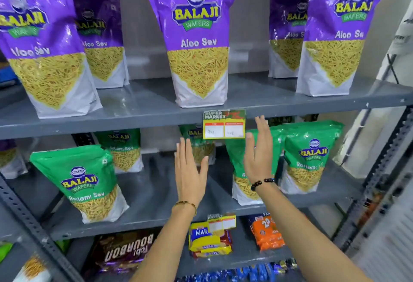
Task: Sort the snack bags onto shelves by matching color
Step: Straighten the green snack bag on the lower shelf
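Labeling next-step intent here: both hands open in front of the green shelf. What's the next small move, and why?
Probably bring the right hand onto the green bag right behind it and square it up. Both hands are open and empty, the left hand over a bare gap in the middle shelf. Purple bags already fill the shelf above, so the sorting looks mostly done.

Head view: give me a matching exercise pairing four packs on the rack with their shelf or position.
Things:
1. Purple Aloo Sev bag
2. Green Ratlami Sev bag
3. Orange pack
4. Brown Bourbon pack

Places:
A. Middle shelf, left
B. Bottom shelf, right
C. Top shelf, centre
D. Bottom shelf, left

Pairs: 1-C, 2-A, 3-B, 4-D
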Demonstrator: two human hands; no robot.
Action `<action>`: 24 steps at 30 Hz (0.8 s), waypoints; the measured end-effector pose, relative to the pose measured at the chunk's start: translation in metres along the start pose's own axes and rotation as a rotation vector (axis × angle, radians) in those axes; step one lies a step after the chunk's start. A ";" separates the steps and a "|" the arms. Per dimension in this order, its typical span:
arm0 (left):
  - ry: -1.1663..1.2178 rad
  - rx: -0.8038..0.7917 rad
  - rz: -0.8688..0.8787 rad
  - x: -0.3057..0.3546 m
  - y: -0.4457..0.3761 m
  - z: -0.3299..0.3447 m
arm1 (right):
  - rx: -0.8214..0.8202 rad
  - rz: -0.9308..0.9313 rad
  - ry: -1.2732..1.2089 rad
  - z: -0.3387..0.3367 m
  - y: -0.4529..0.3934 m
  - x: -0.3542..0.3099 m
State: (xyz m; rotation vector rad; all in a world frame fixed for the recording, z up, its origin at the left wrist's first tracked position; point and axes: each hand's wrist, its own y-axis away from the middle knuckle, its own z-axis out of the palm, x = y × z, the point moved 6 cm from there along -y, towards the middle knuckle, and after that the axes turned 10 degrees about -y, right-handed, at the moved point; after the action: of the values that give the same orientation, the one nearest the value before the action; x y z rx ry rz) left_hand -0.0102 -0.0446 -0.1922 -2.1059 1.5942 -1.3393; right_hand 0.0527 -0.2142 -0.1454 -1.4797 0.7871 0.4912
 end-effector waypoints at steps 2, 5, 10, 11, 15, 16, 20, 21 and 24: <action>0.027 -0.140 -0.073 -0.012 0.018 0.028 | -0.015 0.104 0.031 -0.009 0.018 0.031; 0.045 -0.340 -0.142 -0.025 0.042 0.067 | -0.018 0.281 0.080 -0.026 0.041 0.080; 0.050 -0.590 -0.229 -0.031 0.064 0.120 | -0.041 0.641 0.034 -0.049 0.070 0.147; 0.074 -0.630 -0.262 -0.032 0.067 0.129 | -0.051 0.710 0.002 -0.051 0.074 0.158; 0.169 -0.731 -0.367 -0.030 0.069 0.156 | -0.153 0.901 -0.103 -0.053 0.077 0.189; 0.190 -0.753 -0.383 -0.028 0.068 0.160 | -0.177 0.927 -0.128 -0.053 0.076 0.193; 0.281 -0.837 -0.417 -0.023 0.064 0.175 | -0.244 0.928 -0.157 -0.045 0.069 0.197; 0.313 -0.846 -0.429 -0.025 0.064 0.178 | -0.242 0.928 -0.158 -0.042 0.069 0.196; 0.375 -0.803 -0.506 -0.040 0.063 0.178 | -0.263 0.911 -0.126 -0.029 0.071 0.192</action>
State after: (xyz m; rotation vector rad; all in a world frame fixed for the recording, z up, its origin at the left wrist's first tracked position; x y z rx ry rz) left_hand 0.0769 -0.0999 -0.3549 -3.0312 2.0989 -1.4508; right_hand 0.1248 -0.2715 -0.3301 -1.2392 1.3194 1.3971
